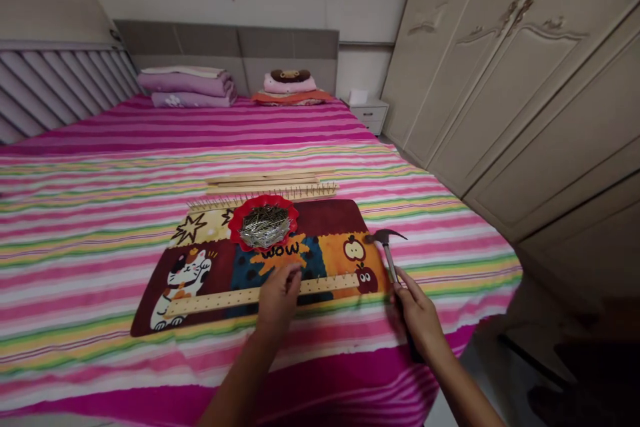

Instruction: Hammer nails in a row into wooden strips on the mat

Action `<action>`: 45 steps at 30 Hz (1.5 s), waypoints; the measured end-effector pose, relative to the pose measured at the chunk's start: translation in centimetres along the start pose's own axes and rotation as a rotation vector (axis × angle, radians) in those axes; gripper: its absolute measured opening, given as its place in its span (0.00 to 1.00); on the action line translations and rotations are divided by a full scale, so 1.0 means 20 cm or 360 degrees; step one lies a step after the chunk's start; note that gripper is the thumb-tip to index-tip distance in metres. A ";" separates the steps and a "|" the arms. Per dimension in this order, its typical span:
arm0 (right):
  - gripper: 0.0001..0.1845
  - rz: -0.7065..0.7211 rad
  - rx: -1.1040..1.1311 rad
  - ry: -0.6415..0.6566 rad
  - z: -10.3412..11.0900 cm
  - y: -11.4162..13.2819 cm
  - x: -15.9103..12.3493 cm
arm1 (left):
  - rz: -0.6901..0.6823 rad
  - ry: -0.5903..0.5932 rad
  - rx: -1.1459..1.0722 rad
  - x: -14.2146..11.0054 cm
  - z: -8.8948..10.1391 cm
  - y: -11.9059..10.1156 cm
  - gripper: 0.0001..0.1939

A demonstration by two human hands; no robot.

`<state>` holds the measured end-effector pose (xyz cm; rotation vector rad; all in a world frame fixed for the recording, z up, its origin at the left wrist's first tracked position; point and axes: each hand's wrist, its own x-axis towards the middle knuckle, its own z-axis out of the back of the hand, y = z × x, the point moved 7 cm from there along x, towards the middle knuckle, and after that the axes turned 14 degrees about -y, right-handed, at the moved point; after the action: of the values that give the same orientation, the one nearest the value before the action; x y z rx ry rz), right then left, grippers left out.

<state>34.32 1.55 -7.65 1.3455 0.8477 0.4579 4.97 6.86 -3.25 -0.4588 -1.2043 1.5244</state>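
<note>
My right hand (419, 312) is wrapped round the handle of a claw hammer (389, 257), its head pointing away from me past the mat's right edge. My left hand (280, 295) is closed, its fingers curled together over a long wooden strip (220, 301); whatever it may pinch is too small to make out. Rows of small holes or marks run along the strip, and several nails stand near its right end. Just beyond my left hand, a red scalloped bowl (235, 235) holds many loose nails (265, 227). Strip and bowl rest on a patterned mat (330, 213).
Behind the bowl lie wooden strips (270, 180), one bristling with upright nails (320, 191). Everything rests on a bed with a striped sheet (100, 213). Folded bedding (190, 87) sits by the headboard (215, 47). A wardrobe (525, 80) and nightstand (369, 113) stand to the right.
</note>
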 end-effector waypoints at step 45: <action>0.29 -0.0262 0.0308 0.0048 -0.05 -0.15 0.08 | 0.1251 0.0345 -0.0965 0.08 0.22 0.02 0.18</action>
<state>34.12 2.70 -11.05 1.4340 1.0400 0.2735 0.72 6.26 -1.26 -1.6069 -1.3778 1.6446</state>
